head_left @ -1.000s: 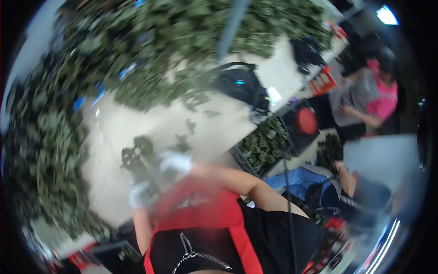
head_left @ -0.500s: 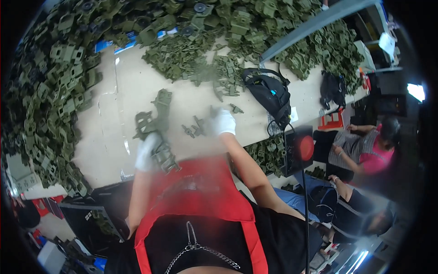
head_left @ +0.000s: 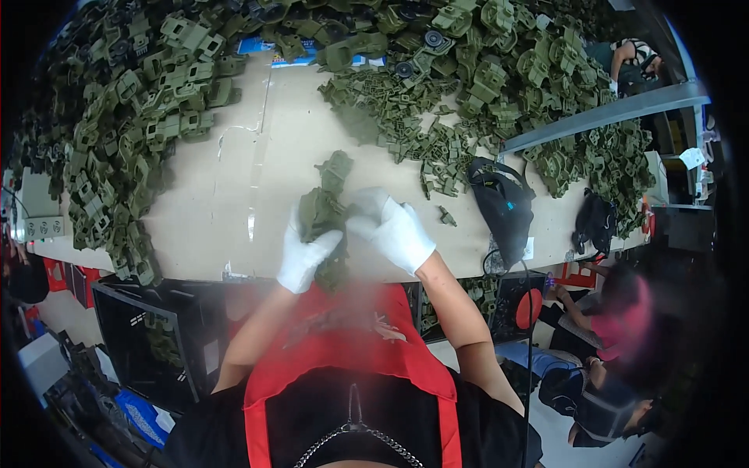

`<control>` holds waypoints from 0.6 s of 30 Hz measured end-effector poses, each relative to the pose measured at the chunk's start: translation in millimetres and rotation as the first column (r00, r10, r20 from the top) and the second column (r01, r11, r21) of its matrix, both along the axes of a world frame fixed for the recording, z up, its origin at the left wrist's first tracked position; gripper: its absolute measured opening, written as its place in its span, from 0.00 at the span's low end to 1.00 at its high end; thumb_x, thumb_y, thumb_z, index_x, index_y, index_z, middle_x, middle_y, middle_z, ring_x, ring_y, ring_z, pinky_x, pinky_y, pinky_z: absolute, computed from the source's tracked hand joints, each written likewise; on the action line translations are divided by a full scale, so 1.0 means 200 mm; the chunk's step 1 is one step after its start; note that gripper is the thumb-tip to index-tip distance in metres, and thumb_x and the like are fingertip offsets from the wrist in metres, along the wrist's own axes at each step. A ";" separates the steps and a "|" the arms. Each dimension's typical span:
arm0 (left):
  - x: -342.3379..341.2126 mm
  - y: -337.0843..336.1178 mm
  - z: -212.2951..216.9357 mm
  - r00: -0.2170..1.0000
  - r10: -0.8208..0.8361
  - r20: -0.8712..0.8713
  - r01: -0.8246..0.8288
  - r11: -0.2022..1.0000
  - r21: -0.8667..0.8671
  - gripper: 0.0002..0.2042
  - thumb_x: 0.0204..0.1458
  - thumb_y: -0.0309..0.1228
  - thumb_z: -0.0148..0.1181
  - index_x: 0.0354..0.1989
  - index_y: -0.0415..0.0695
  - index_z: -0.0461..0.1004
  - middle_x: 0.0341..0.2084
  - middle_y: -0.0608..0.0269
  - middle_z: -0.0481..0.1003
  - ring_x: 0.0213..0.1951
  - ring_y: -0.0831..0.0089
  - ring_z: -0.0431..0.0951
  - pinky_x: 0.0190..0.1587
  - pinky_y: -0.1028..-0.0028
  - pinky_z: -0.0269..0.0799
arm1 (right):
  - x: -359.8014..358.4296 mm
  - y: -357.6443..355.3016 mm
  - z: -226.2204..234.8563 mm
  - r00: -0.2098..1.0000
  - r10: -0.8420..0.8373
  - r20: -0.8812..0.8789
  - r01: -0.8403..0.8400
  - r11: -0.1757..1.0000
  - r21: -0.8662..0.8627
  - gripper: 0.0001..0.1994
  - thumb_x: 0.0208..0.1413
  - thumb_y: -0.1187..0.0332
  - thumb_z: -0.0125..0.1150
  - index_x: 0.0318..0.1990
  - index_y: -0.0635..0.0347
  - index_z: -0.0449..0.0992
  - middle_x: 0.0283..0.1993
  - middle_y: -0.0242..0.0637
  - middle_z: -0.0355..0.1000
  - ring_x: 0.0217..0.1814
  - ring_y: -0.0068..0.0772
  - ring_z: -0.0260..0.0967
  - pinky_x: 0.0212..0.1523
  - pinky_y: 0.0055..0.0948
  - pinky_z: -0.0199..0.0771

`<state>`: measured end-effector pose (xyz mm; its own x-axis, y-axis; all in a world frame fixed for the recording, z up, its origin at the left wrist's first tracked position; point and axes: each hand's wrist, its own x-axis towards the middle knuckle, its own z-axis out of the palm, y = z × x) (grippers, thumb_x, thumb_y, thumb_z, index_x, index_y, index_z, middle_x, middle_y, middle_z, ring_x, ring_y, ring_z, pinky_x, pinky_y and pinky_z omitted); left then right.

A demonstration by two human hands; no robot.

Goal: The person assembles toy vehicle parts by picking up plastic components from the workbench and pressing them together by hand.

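Note:
My left hand [head_left: 307, 256], in a white glove, is closed around an olive-green moulded plastic part [head_left: 318, 212] near the table's front edge, thumb across it. Another green piece [head_left: 335, 167] lies just beyond, and a further green part [head_left: 333, 271] shows below the thumb; where these join or overlap is unclear. My right hand [head_left: 396, 232], also gloved, is at the part's right side with fingers bent inward. Its fingertips are blurred, and whatever they pinch is hidden. One small green piece [head_left: 447, 217] lies to the right of this hand.
Heaps of green plastic parts [head_left: 175, 90] line the table's left and far sides, with smaller pieces [head_left: 406, 117] piled ahead. A black bag [head_left: 502, 207] rests at right, beneath a grey metal bar [head_left: 601, 117]. Black crates [head_left: 144, 355] stand below the edge. Co-workers sit at right.
My right hand has come from the small pieces on the table to the green part at my left hand. My left hand now grips that part, raised upright. The whole view has shifted.

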<state>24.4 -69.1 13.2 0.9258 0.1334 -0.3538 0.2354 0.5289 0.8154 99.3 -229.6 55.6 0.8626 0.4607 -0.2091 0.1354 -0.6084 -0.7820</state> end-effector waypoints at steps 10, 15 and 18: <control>-0.08 -0.05 -0.01 0.999 0.015 -0.046 -0.011 0.997 0.081 0.25 0.42 0.15 0.58 0.52 0.44 0.64 0.41 0.63 0.72 0.40 0.75 0.74 0.42 0.74 0.74 | -0.12 0.12 -0.03 0.950 -0.205 0.237 0.205 0.978 0.028 0.10 0.53 0.62 0.60 0.36 0.58 0.75 0.30 0.48 0.76 0.32 0.50 0.75 0.36 0.42 0.76; 0.00 -0.10 -0.13 0.925 0.179 -0.334 -0.351 0.736 -0.579 0.18 0.55 0.18 0.49 0.54 0.45 0.64 0.43 0.67 0.71 0.38 0.80 0.72 0.38 0.82 0.70 | -0.15 0.14 -0.08 0.903 -0.305 0.303 0.327 0.945 -0.023 0.07 0.51 0.65 0.62 0.33 0.58 0.76 0.32 0.46 0.77 0.30 0.52 0.75 0.34 0.44 0.76; -0.09 -0.14 -0.16 0.994 0.106 0.010 -0.105 0.994 -0.031 0.20 0.53 0.17 0.51 0.55 0.43 0.62 0.47 0.64 0.70 0.44 0.78 0.71 0.44 0.80 0.70 | -0.20 0.15 -0.15 0.868 -0.276 0.413 0.283 0.958 0.046 0.06 0.51 0.67 0.62 0.31 0.58 0.74 0.31 0.45 0.76 0.30 0.51 0.75 0.33 0.44 0.76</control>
